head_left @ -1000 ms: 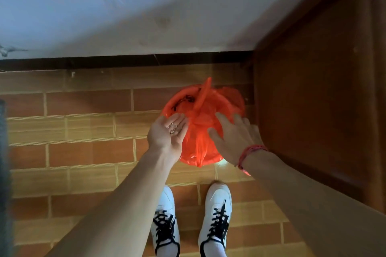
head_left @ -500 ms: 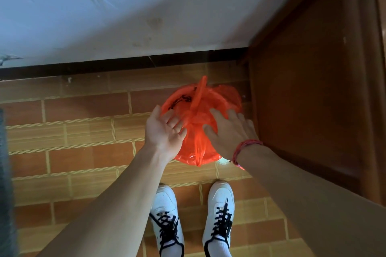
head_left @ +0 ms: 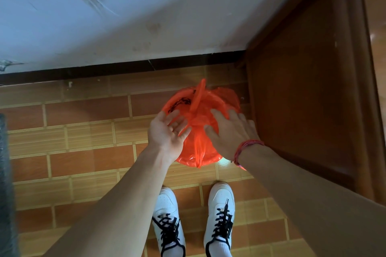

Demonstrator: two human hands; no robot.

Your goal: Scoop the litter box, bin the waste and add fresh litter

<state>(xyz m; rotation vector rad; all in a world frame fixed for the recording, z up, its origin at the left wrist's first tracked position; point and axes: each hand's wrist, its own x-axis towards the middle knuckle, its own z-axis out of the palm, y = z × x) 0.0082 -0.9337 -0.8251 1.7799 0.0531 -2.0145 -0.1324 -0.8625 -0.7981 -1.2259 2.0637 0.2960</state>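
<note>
A round bin lined with an orange-red plastic bag stands on the tiled floor in the corner between the wall and a wooden door. One bag handle sticks up at the far side of the bin. My left hand hovers palm-up over the bag's left side, fingers spread and holding nothing. My right hand, with a red cord on the wrist, lies palm-down with straight fingers over the bag's right side. What is inside the bag is hidden. No litter box or scoop is in view.
A brown wooden door stands close on the right of the bin. A pale wall with a dark skirting runs behind it. My white shoes stand on the brick-pattern tiles just before the bin. A dark grey edge shows far left.
Both hands have edged a little forward over the bag. The left hand has opened its fingers wider. The bag itself has not moved.
</note>
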